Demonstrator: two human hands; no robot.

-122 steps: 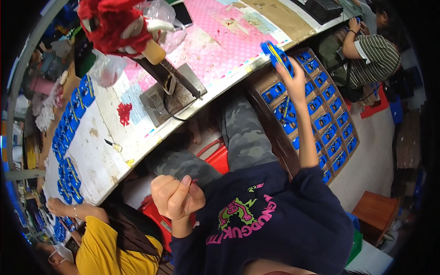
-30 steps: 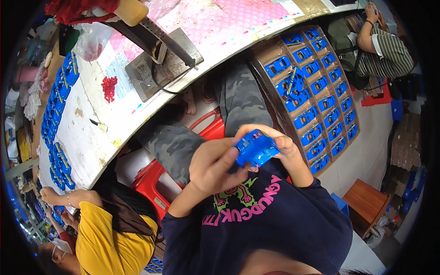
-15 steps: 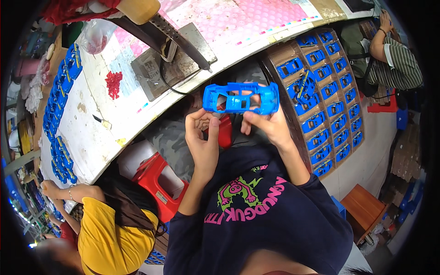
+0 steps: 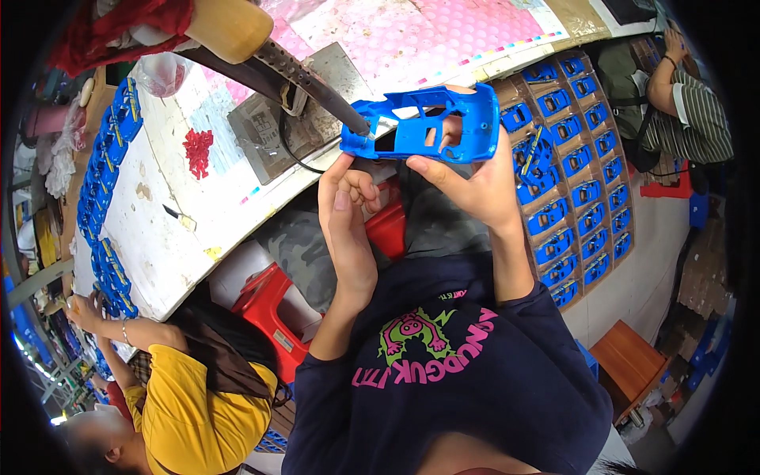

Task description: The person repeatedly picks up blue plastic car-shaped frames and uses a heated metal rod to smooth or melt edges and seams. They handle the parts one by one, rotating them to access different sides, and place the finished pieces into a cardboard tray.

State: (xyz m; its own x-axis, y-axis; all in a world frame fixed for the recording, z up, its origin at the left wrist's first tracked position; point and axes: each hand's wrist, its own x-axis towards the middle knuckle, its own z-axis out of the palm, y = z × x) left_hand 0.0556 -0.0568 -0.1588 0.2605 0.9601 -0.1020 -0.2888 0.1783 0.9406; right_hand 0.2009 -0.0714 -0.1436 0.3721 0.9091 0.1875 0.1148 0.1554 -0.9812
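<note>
A blue plastic toy car body (image 4: 419, 134) is held over the table's near edge, its hollow inside with window openings showing. My right hand (image 4: 479, 178) grips its right end, the thumb along the near side and fingers partly hidden behind. At the left end, my left hand (image 4: 348, 210) touches the shell with its index fingertip, the other fingers curled below. A soldering iron (image 4: 309, 85) with a wooden grip and perforated metal shaft slants down from the upper left. Its tip meets the left end of the car body, as far as I can tell.
Small red parts (image 4: 198, 152) lie on the white table (image 4: 150, 229) near a metal plate (image 4: 265, 138). Blue car bodies (image 4: 107, 170) line its left side. More fill a brown cardboard tray (image 4: 554, 212) at right. A person in yellow (image 4: 202, 396) works at left; a red stool (image 4: 273, 309) stands between us.
Both hands have moved the toy car body up and away from me, bringing its left end under the iron's tip. My left hand has shifted to the shell's left corner.
</note>
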